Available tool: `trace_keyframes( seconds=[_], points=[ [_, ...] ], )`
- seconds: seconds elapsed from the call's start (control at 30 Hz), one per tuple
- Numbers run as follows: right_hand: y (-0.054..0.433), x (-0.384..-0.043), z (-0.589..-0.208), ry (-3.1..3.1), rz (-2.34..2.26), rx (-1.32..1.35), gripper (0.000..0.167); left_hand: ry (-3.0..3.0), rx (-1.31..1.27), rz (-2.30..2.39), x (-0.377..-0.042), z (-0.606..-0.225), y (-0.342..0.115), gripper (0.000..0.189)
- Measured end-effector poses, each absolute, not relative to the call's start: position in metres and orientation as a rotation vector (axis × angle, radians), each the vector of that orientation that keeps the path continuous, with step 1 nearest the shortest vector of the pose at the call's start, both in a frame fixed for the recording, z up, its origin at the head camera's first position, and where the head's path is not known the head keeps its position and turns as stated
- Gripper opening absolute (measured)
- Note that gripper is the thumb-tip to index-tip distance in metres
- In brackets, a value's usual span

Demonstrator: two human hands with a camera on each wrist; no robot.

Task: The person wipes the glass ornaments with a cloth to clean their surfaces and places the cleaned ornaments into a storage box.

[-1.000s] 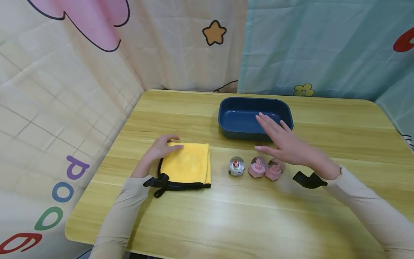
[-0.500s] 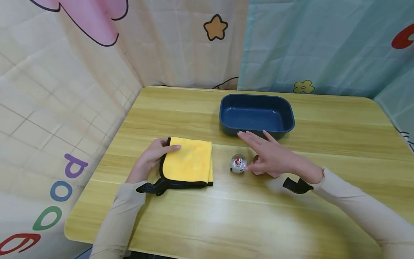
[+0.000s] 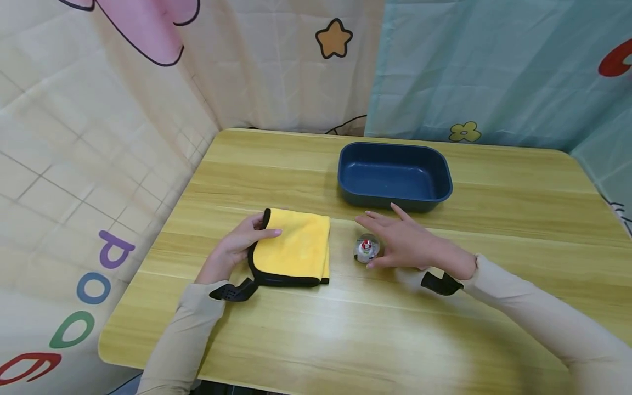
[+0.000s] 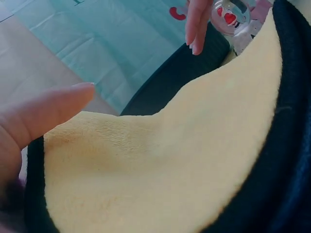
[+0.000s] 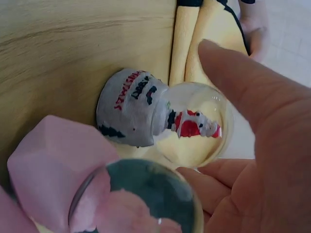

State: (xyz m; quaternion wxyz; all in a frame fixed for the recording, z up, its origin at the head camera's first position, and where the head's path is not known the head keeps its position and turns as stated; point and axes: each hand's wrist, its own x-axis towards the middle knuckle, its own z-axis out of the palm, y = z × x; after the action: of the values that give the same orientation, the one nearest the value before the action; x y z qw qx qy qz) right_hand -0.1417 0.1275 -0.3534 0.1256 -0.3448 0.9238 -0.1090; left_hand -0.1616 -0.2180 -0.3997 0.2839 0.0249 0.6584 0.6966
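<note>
My left hand (image 3: 237,241) grips the left edge of a folded yellow cloth (image 3: 296,241) with black trim, thumb on top and fingers beneath. In the left wrist view that cloth (image 4: 160,170) bulges up close to the thumb. My right hand (image 3: 407,241) is spread just right of a small Christmas snow globe (image 3: 366,249). In the right wrist view, the thumb and fingers stand around the clear dome of this snow globe (image 5: 126,109), seemingly apart from it. A pink-based snow globe (image 5: 58,165) is beside it, with more pink at the left edge; the head view mostly hides these under the hand.
A dark blue rectangular bin (image 3: 395,175) stands behind the right hand, its inside bare. Everything rests on a wood-grain table (image 3: 321,340). Printed curtains (image 3: 276,66) hang along the table's back and left sides.
My right hand has moved left and down from over the bin, past the pink snow globes, to the Christmas one. The left hand has taken hold of the cloth's edge and raised it slightly.
</note>
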Motion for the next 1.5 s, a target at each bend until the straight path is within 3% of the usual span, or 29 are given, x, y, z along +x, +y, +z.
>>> trace_keyframes(
  seconds=[0.1, 0.17, 0.5, 0.8, 1.03, 1.17, 1.27, 1.5],
  points=[
    [0.125, -0.141, -0.355, 2.687, -0.291, -1.013, 0.086, 1.761, 0.149, 1.845, -0.161, -0.402, -0.214, 0.062],
    [0.124, -0.141, -0.357, 2.684, -0.27, -1.014, 0.082, 1.758, 0.198, 1.838, -0.161, -0.404, -0.212, 0.064],
    [0.116, -0.14, -0.359, 2.708, -0.164, -1.143, 0.055, 1.707, 0.259, 1.918, -0.156, -0.408, -0.203, 0.054],
    [0.117, -0.133, -0.363, 2.763, -0.273, -1.235, 0.059, 1.668, 0.225, 2.039, -0.148, -0.402, -0.194, 0.044],
    [0.115, -0.124, -0.35, 2.796, -0.655, -1.099, 0.057, 1.669, 0.288, 2.167, -0.138, -0.389, -0.181, 0.045],
    [0.117, -0.119, -0.339, 2.745, -1.018, -1.018, 0.044, 1.665, 0.347, 2.245, -0.132, -0.38, -0.17, 0.04],
    [0.119, -0.117, -0.333, 2.651, -1.293, -0.971, 0.036, 1.643, 0.4, 2.303, -0.127, -0.374, -0.162, 0.037],
    [0.118, -0.117, -0.333, 2.172, -1.844, -0.874, 0.035, 1.646, 0.423, 2.424, -0.116, -0.361, -0.145, 0.033]
  ],
)
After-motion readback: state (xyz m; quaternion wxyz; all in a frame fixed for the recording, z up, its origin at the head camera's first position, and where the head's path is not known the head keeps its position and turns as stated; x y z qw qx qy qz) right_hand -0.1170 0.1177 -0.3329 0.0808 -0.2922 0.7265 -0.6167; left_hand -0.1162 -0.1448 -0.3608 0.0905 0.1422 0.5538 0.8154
